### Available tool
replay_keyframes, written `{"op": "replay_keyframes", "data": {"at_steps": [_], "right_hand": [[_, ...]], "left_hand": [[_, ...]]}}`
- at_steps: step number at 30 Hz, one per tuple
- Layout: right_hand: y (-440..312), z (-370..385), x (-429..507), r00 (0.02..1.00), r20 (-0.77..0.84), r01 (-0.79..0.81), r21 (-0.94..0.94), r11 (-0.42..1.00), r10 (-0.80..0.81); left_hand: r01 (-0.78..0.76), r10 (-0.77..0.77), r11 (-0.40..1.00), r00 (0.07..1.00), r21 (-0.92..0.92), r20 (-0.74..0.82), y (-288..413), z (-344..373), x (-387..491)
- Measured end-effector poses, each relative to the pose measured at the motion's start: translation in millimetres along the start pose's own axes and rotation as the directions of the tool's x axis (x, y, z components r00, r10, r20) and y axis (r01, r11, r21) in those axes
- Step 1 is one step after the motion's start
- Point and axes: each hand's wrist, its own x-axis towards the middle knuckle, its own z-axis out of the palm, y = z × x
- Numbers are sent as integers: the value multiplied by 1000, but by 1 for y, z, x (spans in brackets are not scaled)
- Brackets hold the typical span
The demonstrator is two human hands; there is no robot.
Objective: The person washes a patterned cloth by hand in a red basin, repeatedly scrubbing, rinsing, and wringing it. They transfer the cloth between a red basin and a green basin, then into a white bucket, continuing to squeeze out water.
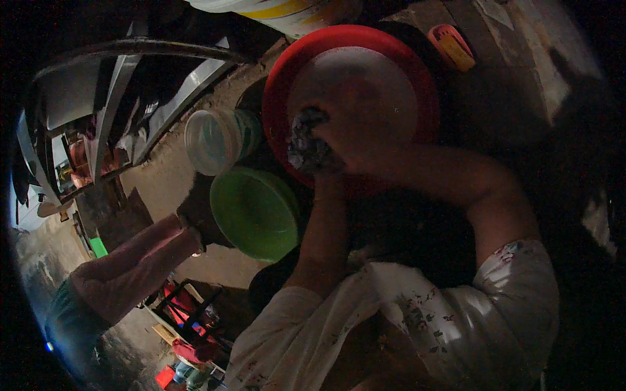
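Observation:
A large round red basin [349, 36] holds greyish, cloudy liquid. Over its near left part, my two hands come together on a wadded dark patterned cloth [310, 141]. My left hand [327, 163] is at the lower end of the cloth, mostly covered by it and in shadow. My right hand [340, 139] reaches in from the right and grips the cloth from the side. Its fingers are hard to make out in the dim light. A green plastic basin [257, 215] stands to the left of my left forearm, tilted in view.
Clear plastic tubs [212, 141] stand left of the red basin, a white bucket [293, 14] beyond it. A pink brush or dish with a yellow part [452, 46] lies at upper right. Another person [132, 264] stands at left, near a cluttered rack [190, 313] and metal frame [115, 93].

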Motion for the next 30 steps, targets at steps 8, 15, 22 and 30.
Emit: {"op": "replay_keyframes", "data": {"at_steps": [8, 15, 22, 30], "right_hand": [[16, 16, -7, 986, 116, 139, -216, 967, -116], [21, 2, -6, 973, 194, 170, -218, 961, -128], [43, -24, 1, 982, 182, -33, -138, 990, 58], [106, -63, 4, 933, 51, -359, 33, 933, 357]], "left_hand": [[-45, 15, 941, 996, 334, 93, -10, -4, -27], [-23, 12, 971, 999, 236, 49, 7, -4, -29], [34, -37, 986, 999, -163, -18, 7, 18, -15], [-90, 31, 984, 936, -153, -351, 34, 15, 6]]}}
